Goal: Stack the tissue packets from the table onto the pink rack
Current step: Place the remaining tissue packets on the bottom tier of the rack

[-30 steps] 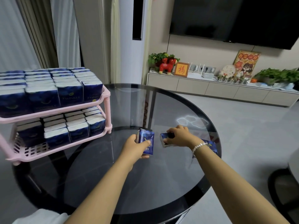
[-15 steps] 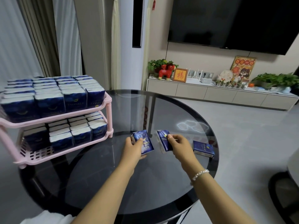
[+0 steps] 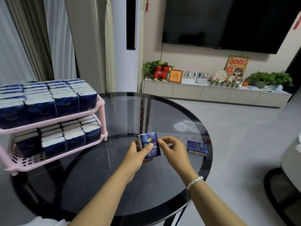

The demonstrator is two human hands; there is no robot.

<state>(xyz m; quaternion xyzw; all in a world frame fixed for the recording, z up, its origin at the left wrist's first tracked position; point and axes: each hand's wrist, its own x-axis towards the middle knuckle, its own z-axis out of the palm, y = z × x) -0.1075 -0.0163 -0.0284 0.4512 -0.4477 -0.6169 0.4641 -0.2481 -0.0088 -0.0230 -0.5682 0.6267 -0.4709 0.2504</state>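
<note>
Two dark blue tissue packets (image 3: 150, 145) are pressed together upright above the middle of the round glass table (image 3: 104, 180). My left hand (image 3: 138, 154) grips them from the left, thumb on the front face. My right hand (image 3: 173, 150) pinches their right edge with curled fingers. A third packet (image 3: 197, 148) lies flat on the table to the right of my right hand. The pink two-tier rack (image 3: 102, 121) stands on the table's left side. Its top tier is packed with upright packets (image 3: 48, 98); the lower tier holds several more, with open grid floor at its front left.
A second dark table (image 3: 291, 162) edge sits at the far right. A low cabinet (image 3: 215, 95) with plants and ornaments runs along the back wall under a television. Curtains hang behind the rack.
My hands have come together: the packet from my right hand now sits against the one in my left. The third packet stays flat on the table.
</note>
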